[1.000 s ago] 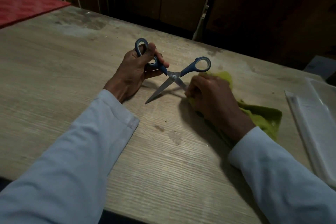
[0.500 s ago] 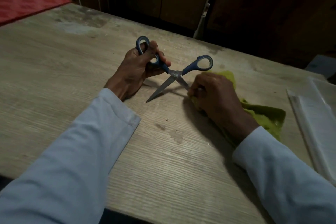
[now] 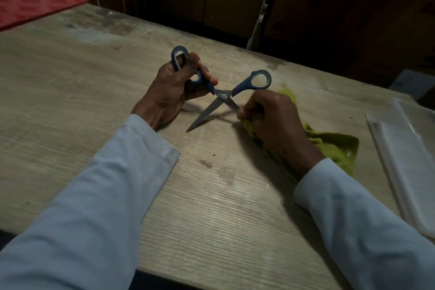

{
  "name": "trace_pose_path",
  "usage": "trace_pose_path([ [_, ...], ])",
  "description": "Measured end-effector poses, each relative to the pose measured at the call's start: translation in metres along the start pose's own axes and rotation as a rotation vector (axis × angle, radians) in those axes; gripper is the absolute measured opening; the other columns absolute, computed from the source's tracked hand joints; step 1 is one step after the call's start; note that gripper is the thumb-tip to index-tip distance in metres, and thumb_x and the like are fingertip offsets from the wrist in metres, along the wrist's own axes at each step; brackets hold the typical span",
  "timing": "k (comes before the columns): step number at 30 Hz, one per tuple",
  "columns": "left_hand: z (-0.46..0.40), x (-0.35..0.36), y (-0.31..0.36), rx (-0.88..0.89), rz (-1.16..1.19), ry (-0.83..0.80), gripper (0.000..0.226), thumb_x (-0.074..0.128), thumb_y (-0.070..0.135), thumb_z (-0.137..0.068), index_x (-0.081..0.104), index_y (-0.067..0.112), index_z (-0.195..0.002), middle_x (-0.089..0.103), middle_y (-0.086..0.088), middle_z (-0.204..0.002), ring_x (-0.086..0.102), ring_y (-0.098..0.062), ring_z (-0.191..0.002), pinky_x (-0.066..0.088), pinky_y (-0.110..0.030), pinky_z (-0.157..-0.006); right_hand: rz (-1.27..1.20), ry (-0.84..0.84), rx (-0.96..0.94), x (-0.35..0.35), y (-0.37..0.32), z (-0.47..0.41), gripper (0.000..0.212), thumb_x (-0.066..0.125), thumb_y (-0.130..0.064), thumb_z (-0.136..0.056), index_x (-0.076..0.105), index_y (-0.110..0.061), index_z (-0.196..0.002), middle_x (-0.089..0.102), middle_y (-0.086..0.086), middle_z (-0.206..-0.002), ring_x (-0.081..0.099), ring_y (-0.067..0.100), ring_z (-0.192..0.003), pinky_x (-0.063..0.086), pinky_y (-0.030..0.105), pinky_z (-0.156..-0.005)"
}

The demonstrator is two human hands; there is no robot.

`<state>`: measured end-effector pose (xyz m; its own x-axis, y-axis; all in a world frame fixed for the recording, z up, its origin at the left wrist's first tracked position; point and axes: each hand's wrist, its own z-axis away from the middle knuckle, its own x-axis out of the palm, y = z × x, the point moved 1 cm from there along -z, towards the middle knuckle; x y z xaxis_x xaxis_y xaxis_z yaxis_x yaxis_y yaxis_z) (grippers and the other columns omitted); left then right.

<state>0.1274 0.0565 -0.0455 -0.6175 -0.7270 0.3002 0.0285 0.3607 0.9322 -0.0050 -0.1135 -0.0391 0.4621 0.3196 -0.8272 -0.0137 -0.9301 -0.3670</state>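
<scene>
A pair of blue-handled scissors (image 3: 222, 96) is spread wide open above the wooden table (image 3: 211, 207). My left hand (image 3: 174, 92) grips the left handle loop, fingers curled round it. One blade points down-left with its tip on the table; the other blade runs right into my right hand (image 3: 273, 122). That hand holds a yellow-green cloth (image 3: 334, 146) bunched against this blade, and the blade's tip is hidden under the fingers. The right handle loop sticks up free.
A clear plastic sleeve or tray (image 3: 404, 158) lies at the table's right edge. A red surface (image 3: 28, 0) adjoins the far left corner. Dark wooden panels stand behind the table. Small stains mark the wood near the middle.
My right hand with the cloth has slid slightly outward along the blade. The left hand and scissors have stayed nearly still.
</scene>
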Motion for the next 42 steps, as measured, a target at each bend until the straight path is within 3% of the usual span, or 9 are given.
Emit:
trace_pose_path([
  [7, 0.002, 0.002, 0.001, -0.018, -0.055, 0.002, 0.032, 0.039, 0.031, -0.105, 0.058, 0.017, -0.083, 0.072, 0.004, -0.074, 0.071, -0.021, -0.088, 0.057, -0.041, -0.086, -0.010, 0.056, -0.012, 0.003, -0.019, -0.009, 0.010, 0.076, -0.018, -0.082, 0.071, -0.009, -0.084, 0.069, 0.006, -0.082, 0.061, 0.018, -0.073, 0.057, 0.040, -0.068],
  [9, 0.003, 0.002, 0.001, -0.020, -0.072, 0.000, 0.033, 0.039, 0.032, -0.105, 0.059, 0.018, -0.082, 0.072, 0.004, -0.075, 0.071, -0.022, -0.091, 0.055, -0.045, -0.090, -0.025, 0.049, -0.005, 0.007, -0.028, -0.022, 0.013, 0.076, -0.022, -0.083, 0.069, -0.010, -0.083, 0.063, 0.001, -0.081, 0.058, 0.017, -0.074, 0.050, 0.029, -0.062],
  [11, 0.004, 0.000, 0.001, -0.018, -0.078, 0.001, 0.037, 0.040, 0.031, -0.105, 0.063, 0.022, -0.078, 0.072, 0.004, -0.076, 0.071, -0.022, -0.091, 0.054, -0.048, -0.093, -0.002, -0.006, 0.014, 0.005, -0.029, -0.025, 0.012, 0.075, -0.020, -0.084, 0.064, -0.017, -0.079, 0.060, -0.003, -0.081, 0.054, 0.015, -0.074, 0.040, 0.024, -0.058],
  [18, 0.005, 0.002, 0.002, -0.009, -0.081, 0.000, 0.039, 0.040, 0.033, -0.104, 0.063, 0.024, -0.074, 0.072, 0.004, -0.076, 0.071, -0.023, -0.091, 0.056, -0.044, -0.090, 0.190, -0.252, 0.090, -0.019, -0.005, 0.007, 0.025, 0.071, -0.006, -0.084, 0.061, -0.028, -0.075, 0.057, -0.009, -0.073, 0.055, 0.012, -0.069, 0.043, 0.026, -0.058],
  [24, 0.004, 0.002, 0.003, -0.002, -0.095, 0.022, 0.034, 0.041, 0.032, -0.104, 0.060, 0.019, -0.079, 0.072, 0.003, -0.075, 0.071, -0.021, -0.090, 0.057, -0.041, -0.086, 0.009, -0.004, -0.024, 0.000, -0.028, -0.023, 0.011, 0.077, -0.020, -0.082, 0.070, -0.012, -0.081, 0.055, -0.011, -0.075, 0.044, -0.005, -0.061, 0.040, 0.012, -0.057],
  [28, 0.004, -0.001, 0.002, -0.008, -0.098, 0.014, 0.036, 0.041, 0.031, -0.104, 0.061, 0.015, -0.079, 0.073, 0.002, -0.075, 0.072, -0.022, -0.089, 0.058, -0.038, -0.082, 0.038, -0.100, 0.030, -0.005, -0.021, -0.020, 0.007, 0.073, -0.021, -0.085, 0.068, -0.017, -0.083, 0.062, -0.006, -0.080, 0.054, 0.012, -0.068, 0.049, 0.030, -0.063],
  [34, 0.005, 0.001, 0.002, 0.020, -0.078, 0.004, 0.040, 0.042, 0.031, -0.104, 0.066, 0.023, -0.074, 0.073, 0.002, -0.076, 0.072, -0.023, -0.090, 0.057, -0.042, -0.087, 0.191, -0.321, 0.080, -0.031, 0.002, 0.009, 0.011, 0.075, -0.022, -0.084, 0.065, -0.020, -0.080, 0.066, 0.002, -0.083, 0.062, 0.020, -0.077, 0.055, 0.038, -0.071],
  [39, 0.004, 0.001, 0.000, 0.017, -0.078, 0.017, 0.034, 0.042, 0.031, -0.104, 0.061, 0.018, -0.079, 0.073, 0.001, -0.077, 0.072, -0.023, -0.089, 0.057, -0.041, -0.084, -0.185, 0.064, 0.026, -0.046, -0.007, -0.008, 0.008, 0.077, -0.016, -0.082, 0.070, -0.013, -0.083, 0.068, -0.005, -0.080, 0.067, 0.008, -0.074, 0.059, 0.029, -0.068],
  [42, 0.002, 0.001, 0.000, 0.008, -0.090, 0.015, 0.032, 0.041, 0.032, -0.104, 0.058, 0.015, -0.083, 0.073, 0.001, -0.077, 0.072, -0.023, -0.090, 0.057, -0.041, -0.084, -0.169, 0.105, -0.055, -0.022, -0.025, -0.013, 0.009, 0.077, -0.014, -0.081, 0.071, -0.008, -0.083, 0.072, 0.003, -0.083, 0.068, 0.014, -0.077, 0.059, 0.032, -0.069],
])
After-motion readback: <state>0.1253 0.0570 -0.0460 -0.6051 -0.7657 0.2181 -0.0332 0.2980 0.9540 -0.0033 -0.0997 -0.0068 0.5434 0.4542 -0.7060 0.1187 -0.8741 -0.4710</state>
